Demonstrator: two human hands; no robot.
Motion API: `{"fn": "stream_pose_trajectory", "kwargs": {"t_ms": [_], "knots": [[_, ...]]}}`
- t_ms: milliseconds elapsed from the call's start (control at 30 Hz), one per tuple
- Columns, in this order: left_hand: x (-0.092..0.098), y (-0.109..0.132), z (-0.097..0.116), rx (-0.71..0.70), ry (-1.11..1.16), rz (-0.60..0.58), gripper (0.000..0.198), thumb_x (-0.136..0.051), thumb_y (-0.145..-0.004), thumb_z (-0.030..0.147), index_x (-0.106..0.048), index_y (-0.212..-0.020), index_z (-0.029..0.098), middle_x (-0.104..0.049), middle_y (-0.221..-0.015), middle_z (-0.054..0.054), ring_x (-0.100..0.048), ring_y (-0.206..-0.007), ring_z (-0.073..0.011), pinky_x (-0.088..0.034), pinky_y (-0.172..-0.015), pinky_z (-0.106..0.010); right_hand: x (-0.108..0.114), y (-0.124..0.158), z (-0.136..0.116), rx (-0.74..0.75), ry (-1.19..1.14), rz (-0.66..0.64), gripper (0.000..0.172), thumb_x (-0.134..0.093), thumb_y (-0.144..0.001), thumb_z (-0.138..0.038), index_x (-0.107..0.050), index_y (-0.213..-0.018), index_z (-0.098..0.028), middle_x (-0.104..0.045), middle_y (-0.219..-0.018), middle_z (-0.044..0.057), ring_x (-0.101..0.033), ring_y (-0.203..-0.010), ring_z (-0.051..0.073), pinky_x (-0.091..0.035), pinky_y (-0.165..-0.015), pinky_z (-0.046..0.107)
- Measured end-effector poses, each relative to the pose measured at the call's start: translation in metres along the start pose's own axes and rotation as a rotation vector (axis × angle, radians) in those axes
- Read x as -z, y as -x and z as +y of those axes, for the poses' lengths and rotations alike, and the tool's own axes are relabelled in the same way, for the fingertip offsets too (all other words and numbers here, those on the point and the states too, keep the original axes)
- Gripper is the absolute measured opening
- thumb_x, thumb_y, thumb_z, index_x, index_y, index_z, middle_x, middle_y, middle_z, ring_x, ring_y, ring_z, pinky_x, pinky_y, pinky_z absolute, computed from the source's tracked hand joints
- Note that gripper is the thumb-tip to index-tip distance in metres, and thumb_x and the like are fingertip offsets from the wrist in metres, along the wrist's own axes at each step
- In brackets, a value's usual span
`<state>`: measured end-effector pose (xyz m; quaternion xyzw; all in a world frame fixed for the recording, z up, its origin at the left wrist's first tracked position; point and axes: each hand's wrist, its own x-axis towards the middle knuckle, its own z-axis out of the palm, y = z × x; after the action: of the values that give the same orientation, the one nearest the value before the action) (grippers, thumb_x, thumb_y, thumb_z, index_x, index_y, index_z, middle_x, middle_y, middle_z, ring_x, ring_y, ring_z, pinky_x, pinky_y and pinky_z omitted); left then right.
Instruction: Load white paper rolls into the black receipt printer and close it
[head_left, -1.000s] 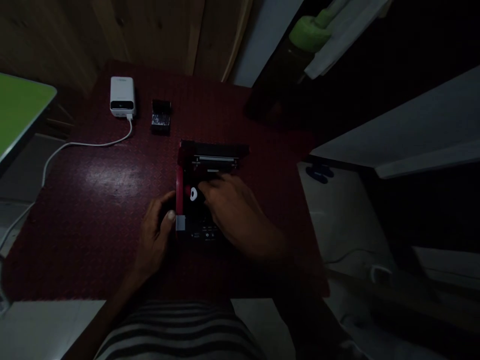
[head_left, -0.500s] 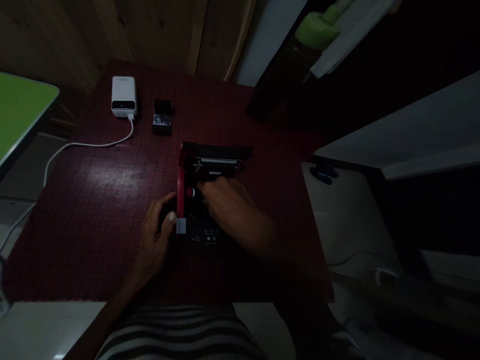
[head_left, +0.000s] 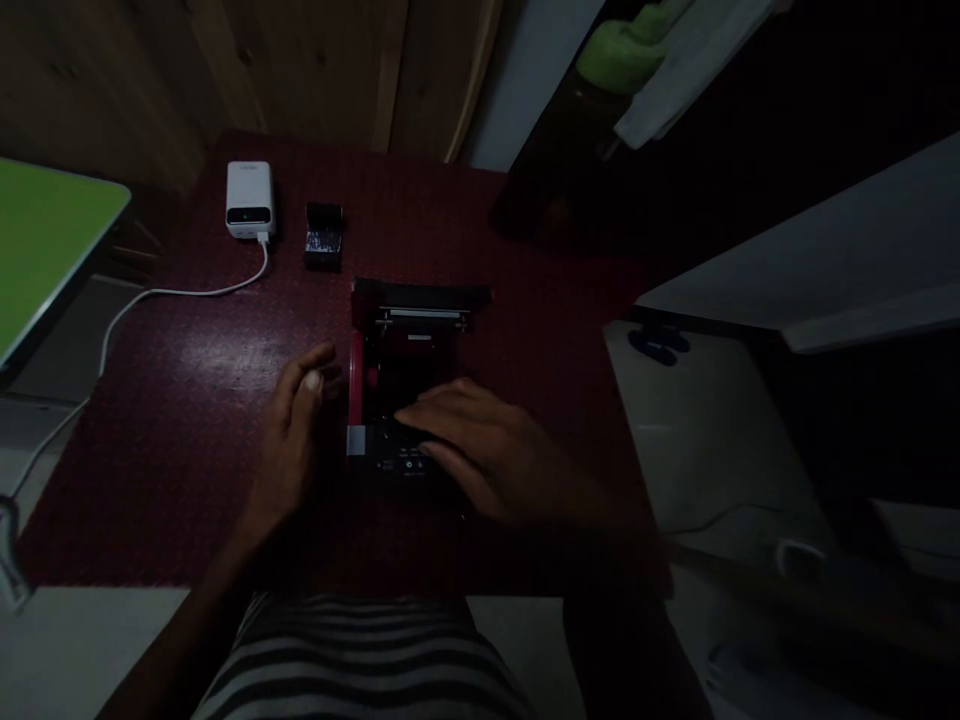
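A black and red box-shaped device (head_left: 405,380) with its lid open stands in the middle of a dark red table (head_left: 187,400). My left hand (head_left: 296,435) rests beside the device's red left side, fingers loosely curled, touching or nearly touching it. My right hand (head_left: 480,450) lies over the device's front panel with fingers stretched flat, covering the buttons. Nothing shows in either hand. The light is very dim.
A white power bank (head_left: 250,199) with a white cable (head_left: 150,300) sits at the back left. A small black block (head_left: 322,236) lies next to it. A green surface (head_left: 45,240) is at far left, a white cabinet (head_left: 697,430) at right.
My right hand has drawn back from inside the device to its front panel. The white and red part seen inside is no longer visible. My left hand has shifted up along the device's side.
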<state>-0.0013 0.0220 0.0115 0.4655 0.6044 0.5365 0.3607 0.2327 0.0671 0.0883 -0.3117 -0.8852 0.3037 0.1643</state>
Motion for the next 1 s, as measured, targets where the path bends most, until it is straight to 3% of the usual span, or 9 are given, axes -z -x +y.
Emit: {"fn": "stream_pose_trajectory", "kwargs": {"t_ms": [167,267,367,433,500,600,700,1000], "knots": [[-0.019,-0.057,0.034,-0.144,0.013,-0.018,0.057,-0.054,-0.114,0.063,-0.074,-0.145,0.02,-0.074,-0.148,-0.01,-0.069,-0.136,-0.0288,-0.058,-0.111,-0.045,-0.019,0.01,-0.002,0.01,0.098,0.149,0.029,-0.057,-0.109,-0.003,-0.081,-0.105,-0.021,-0.082,-0.101,0.007,-0.072,-0.098,0.024,-0.063,-0.095,0.043],[-0.026,-0.075,0.044,-0.147,0.004,-0.017,0.049,-0.053,-0.115,0.054,-0.082,-0.112,0.014,-0.081,-0.114,-0.008,-0.075,-0.112,-0.0244,-0.058,-0.105,-0.045,-0.031,0.016,-0.003,0.055,0.184,0.329,0.027,-0.059,-0.109,-0.004,-0.081,-0.103,-0.018,-0.084,-0.104,0.01,-0.074,-0.101,0.024,-0.065,-0.094,0.042],[-0.026,-0.066,0.044,-0.16,0.031,-0.002,0.035,-0.065,-0.11,0.045,-0.079,-0.096,0.017,-0.081,-0.112,-0.005,-0.074,-0.122,-0.0253,-0.057,-0.11,-0.042,-0.044,0.022,-0.007,0.086,0.329,0.517,0.022,-0.065,-0.108,-0.004,-0.083,-0.107,-0.018,-0.086,-0.115,0.012,-0.076,-0.109,0.025,-0.067,-0.093,0.04],[-0.022,-0.05,0.04,-0.133,0.067,0.005,0.021,-0.076,-0.102,0.04,-0.081,-0.104,0.02,-0.082,-0.127,-0.006,-0.069,-0.138,-0.0275,-0.055,-0.118,-0.041,-0.052,0.026,-0.01,0.096,0.442,0.627,0.019,-0.071,-0.105,-0.004,-0.083,-0.106,-0.018,-0.087,-0.115,0.013,-0.077,-0.112,0.026,-0.067,-0.093,0.041],[-0.016,-0.031,0.035,-0.034,0.103,-0.003,0.037,-0.084,-0.094,0.039,-0.08,-0.127,0.023,-0.079,-0.141,-0.007,-0.07,-0.14,-0.0295,-0.057,-0.118,-0.043,-0.058,0.028,-0.013,0.088,0.507,0.704,0.016,-0.075,-0.103,-0.005,-0.083,-0.105,-0.019,-0.088,-0.122,0.014,-0.078,-0.12,0.028,-0.068,-0.097,0.044],[-0.009,-0.006,0.028,0.167,0.114,-0.067,0.062,-0.087,-0.089,0.041,-0.072,-0.147,0.025,-0.075,-0.152,-0.01,-0.072,-0.14,-0.0336,-0.064,-0.11,-0.045,-0.062,0.029,-0.015,0.052,0.497,0.694,0.017,-0.073,-0.105,-0.007,-0.084,-0.104,-0.021,-0.086,-0.135,0.014,-0.077,-0.134,0.029,-0.067,-0.106,0.046],[-0.007,0.007,0.025,0.299,0.143,-0.117,0.065,-0.085,-0.092,0.046,-0.07,-0.151,0.024,-0.076,-0.15,-0.012,-0.075,-0.136,-0.0357,-0.067,-0.106,-0.047,-0.063,0.029,-0.013,0.045,0.437,0.651,0.02,-0.069,-0.108,-0.006,-0.084,-0.107,-0.019,-0.088,-0.129,0.013,-0.082,-0.128,0.027,-0.067,-0.108,0.044],[-0.007,0.011,0.029,0.328,0.149,-0.15,0.067,-0.085,-0.096,0.05,-0.068,-0.156,0.027,-0.075,-0.152,-0.01,-0.075,-0.137,-0.0336,-0.068,-0.106,-0.041,-0.058,0.03,-0.014,0.002,0.418,0.558,0.022,-0.066,-0.11,-0.007,-0.085,-0.113,-0.018,-0.088,-0.128,0.01,-0.084,-0.126,0.025,-0.068,-0.106,0.041]]}}
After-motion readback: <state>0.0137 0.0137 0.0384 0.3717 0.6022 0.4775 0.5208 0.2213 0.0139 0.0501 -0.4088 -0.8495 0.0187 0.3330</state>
